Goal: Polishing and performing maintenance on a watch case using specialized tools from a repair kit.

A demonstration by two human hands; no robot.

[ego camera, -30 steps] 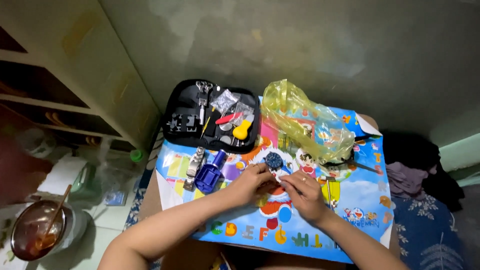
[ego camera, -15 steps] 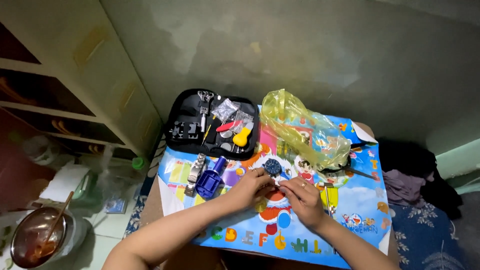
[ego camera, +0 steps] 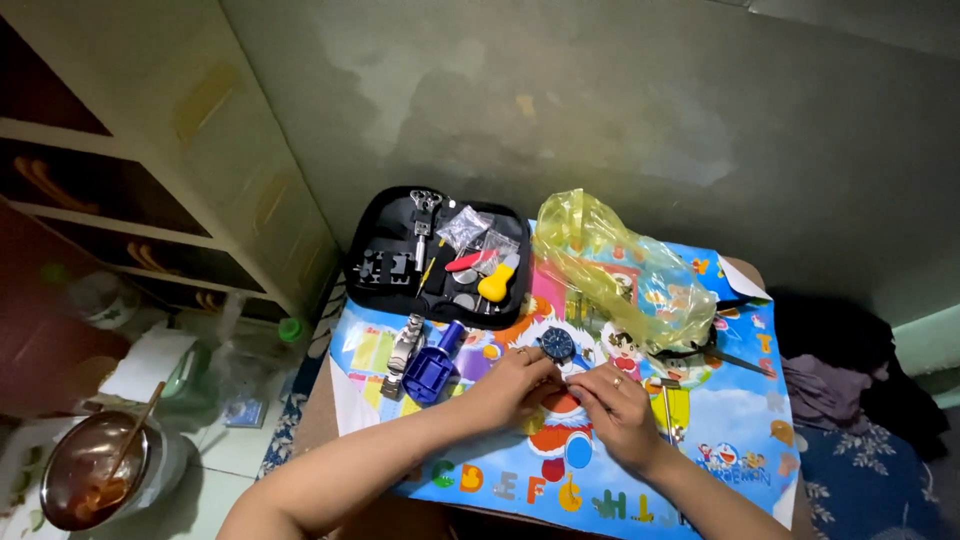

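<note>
item: blue-faced watch [ego camera: 557, 345] on the cartoon mat [ego camera: 720, 440] of our bench, our left hand [ego camera: 515, 385] and right hand [ego camera: 615, 410] meeting just below it, fingers pinched narrow (on what, we cannot tell), black tool case [ego camera: 385, 265] open within reach.

A round wristwatch [ego camera: 557, 345] with a dark blue dial lies face up near the middle of the desk [ego camera: 740, 440], touching both hands' fingertips.
</note>
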